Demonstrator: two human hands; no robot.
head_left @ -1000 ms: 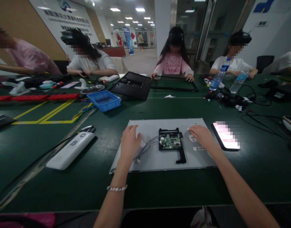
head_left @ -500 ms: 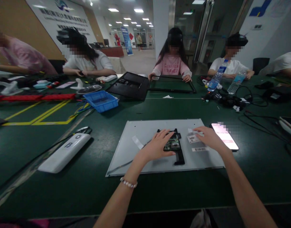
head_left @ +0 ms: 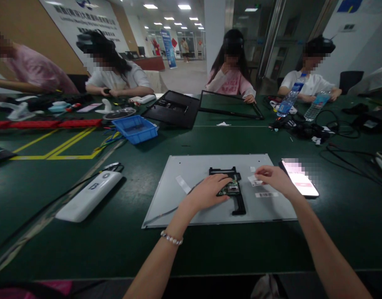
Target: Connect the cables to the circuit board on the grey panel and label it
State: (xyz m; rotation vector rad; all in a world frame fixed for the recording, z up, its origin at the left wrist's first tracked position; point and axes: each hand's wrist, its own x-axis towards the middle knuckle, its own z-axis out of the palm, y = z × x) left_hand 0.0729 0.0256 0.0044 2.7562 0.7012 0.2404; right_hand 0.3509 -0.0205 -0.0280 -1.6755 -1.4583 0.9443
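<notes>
A pale flat panel (head_left: 166,182) lies on the green table (head_left: 116,249). On it sits a black bracket (head_left: 240,204) with a green circuit board (head_left: 233,189). My left hand (head_left: 208,191) rests over the board's left part, fingers spread and flat, with a beaded bracelet at the wrist. My right hand (head_left: 272,178) is closed in a pinch at the edge of a white label (head_left: 254,180) on the panel's right side. Below that label is a barcode strip (head_left: 266,194). A strip of clear tape (head_left: 182,184) is at the panel's left.
A lit phone (head_left: 299,178) lies right of the panel, and a white power bank (head_left: 89,197) with cables to its left. Farther back are a blue tray (head_left: 136,129), a black cover (head_left: 173,109), a black frame (head_left: 231,113) and two bottles (head_left: 291,95). Several people sit opposite.
My right hand's fingers have closed at the label, which now looks tilted. My left hand has hardly moved. Across the table, a person has raised one hand from the black frame to the face.
</notes>
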